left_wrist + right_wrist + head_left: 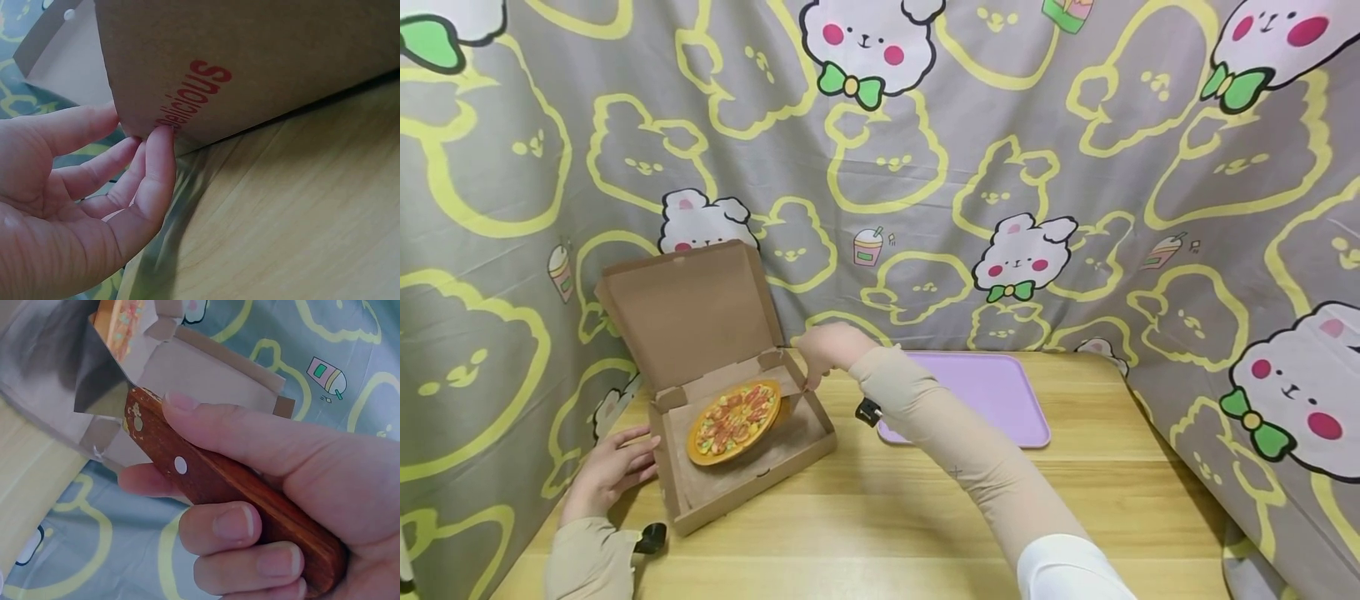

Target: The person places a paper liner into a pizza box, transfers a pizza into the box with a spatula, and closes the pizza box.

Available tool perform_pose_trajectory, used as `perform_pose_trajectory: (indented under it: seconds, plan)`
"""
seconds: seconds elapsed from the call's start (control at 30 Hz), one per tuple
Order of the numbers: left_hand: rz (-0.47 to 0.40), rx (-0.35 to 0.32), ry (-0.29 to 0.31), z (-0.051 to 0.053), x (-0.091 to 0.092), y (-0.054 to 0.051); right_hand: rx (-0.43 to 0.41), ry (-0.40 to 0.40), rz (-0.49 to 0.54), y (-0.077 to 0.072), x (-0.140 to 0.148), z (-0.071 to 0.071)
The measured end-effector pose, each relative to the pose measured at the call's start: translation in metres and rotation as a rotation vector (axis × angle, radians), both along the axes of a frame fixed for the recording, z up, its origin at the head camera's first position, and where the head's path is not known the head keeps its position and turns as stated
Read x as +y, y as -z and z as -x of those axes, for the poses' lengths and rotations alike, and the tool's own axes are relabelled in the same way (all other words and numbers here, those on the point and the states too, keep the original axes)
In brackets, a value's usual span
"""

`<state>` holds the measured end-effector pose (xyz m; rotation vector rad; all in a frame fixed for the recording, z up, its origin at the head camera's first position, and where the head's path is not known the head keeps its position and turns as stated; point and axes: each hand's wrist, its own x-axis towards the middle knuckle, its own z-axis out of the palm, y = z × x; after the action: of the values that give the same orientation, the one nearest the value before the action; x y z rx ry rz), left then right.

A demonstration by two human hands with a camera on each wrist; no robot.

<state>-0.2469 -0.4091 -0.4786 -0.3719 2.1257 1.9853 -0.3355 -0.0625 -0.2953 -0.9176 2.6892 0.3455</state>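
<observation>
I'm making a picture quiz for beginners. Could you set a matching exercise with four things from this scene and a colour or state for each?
Column one
1. Pizza
2. Tray
3. Box
4. Spatula

Column two
A. Held by its handle
B. Tilted
C. Lilac
D. Lid standing open

Pairs: 1-B, 2-C, 3-D, 4-A.

A bare left hand and right hand emerge from wrinkled beige sleeves, each with a small black device near its end, a white sleeve above the right one.
</observation>
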Motion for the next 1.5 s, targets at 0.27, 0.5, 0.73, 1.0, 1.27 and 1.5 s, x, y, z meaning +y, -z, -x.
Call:
perform_pose_trajectory:
  seconds: [0.27, 0.5, 0.73, 1.0, 1.27, 1.5]
  plan:
    - [-0.001, -0.001, 0.0, 0.0, -0.001, 0.001, -0.039, 0.019, 0.001, -0.003, 0.011, -0.001]
    - [0.007, -0.002, 0.007, 0.0, -0.002, 0.001, -0.046, 0.003, -0.029, -0.006, 0.02, 0.0]
    - [0.01, -0.004, 0.011, 0.001, -0.002, 0.002, -0.036, -0.002, -0.065, -0.012, 0.024, -0.004]
    - [0.025, -0.003, 0.013, 0.001, -0.002, 0.001, 0.036, 0.002, -0.113, -0.021, 0.025, -0.012]
    - [0.043, 0.005, 0.006, 0.003, -0.001, 0.002, 0.119, -0.003, -0.182, -0.026, 0.028, -0.021]
    - [0.045, 0.015, 0.012, 0.002, -0.001, 0.003, 0.16, 0.001, -0.196, -0.032, 0.032, -0.03]
